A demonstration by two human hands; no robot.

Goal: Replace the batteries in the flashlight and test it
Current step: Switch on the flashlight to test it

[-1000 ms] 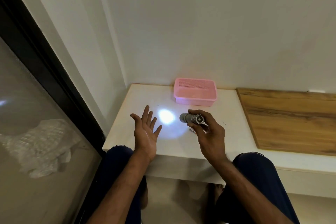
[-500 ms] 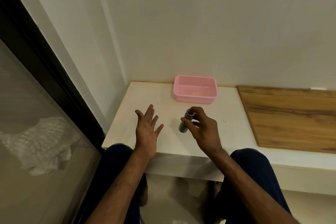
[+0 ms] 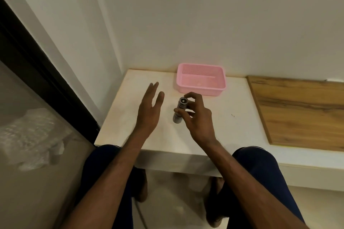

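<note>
A small silver flashlight (image 3: 180,109) stands nearly upright over the white ledge (image 3: 232,128), one end turned up toward the camera, and no beam shows. My right hand (image 3: 196,117) pinches it between thumb and fingers from the right. My left hand (image 3: 150,112) hovers a short way to the flashlight's left with fingers straight, apart from it and holding nothing. No batteries are in view.
A pink plastic basket (image 3: 201,88) sits at the back of the ledge, just beyond the flashlight. A wooden board (image 3: 301,113) covers the ledge's right part. A dark window frame (image 3: 46,78) runs along the left. My knees are under the ledge's front edge.
The light spot on the ledge has gone out. My right hand turned the flashlight from lying sideways to nearly upright. My left hand turned its palm away and shifted slightly forward.
</note>
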